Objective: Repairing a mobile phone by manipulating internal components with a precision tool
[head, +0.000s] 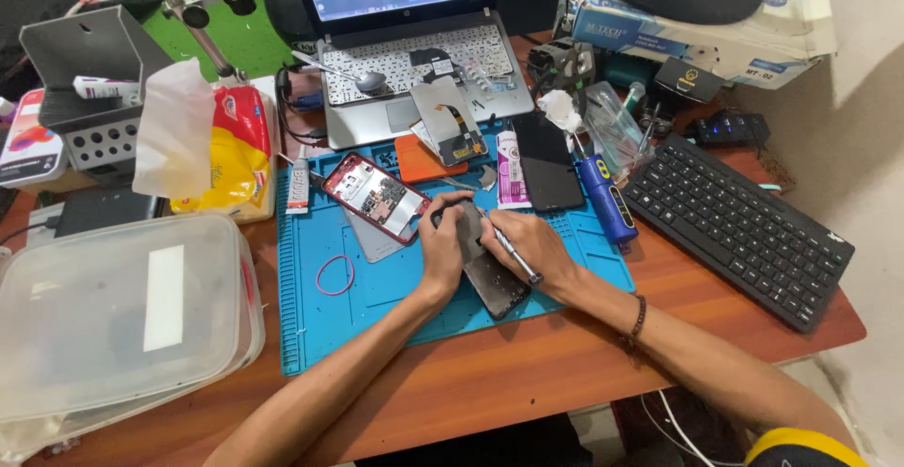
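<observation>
Head view looks down on a wooden bench (527,373) carrying a blue work mat (377,297), on which both hands meet over a dark phone panel (492,279). The left hand (443,241) is curled, with its fingers pressed down on the upper end of the panel, pinning it to the mat. The right hand (527,246) pinches a slim metal tool (513,255) like a pen, its tip set at the panel's upper edge, beside the left fingers.

The panel lies flat near the mat's front edge, toward the middle of the bench. Its long axis runs diagonally: the upper end points toward the back-left of the bench, the lower end toward the front-right corner of the mat. The tool lies nearly parallel to that axis.

To do this well, I judge the holding hand should keep steady downward pressure close to the tool tip so the panel cannot skate on the mat. The tool should stay at a shallow angle and work along the edge rather than dig inward. Small strokes with light force suit a thin, brittle part; a slip could send the tip across the surface or toward the left fingers.

An opened red-framed phone (375,196) lies just beside the hands toward the back-left, and a pink rubber band (334,275) rests on the mat to the left. A black keyboard (739,227) sits by the right edge.
</observation>
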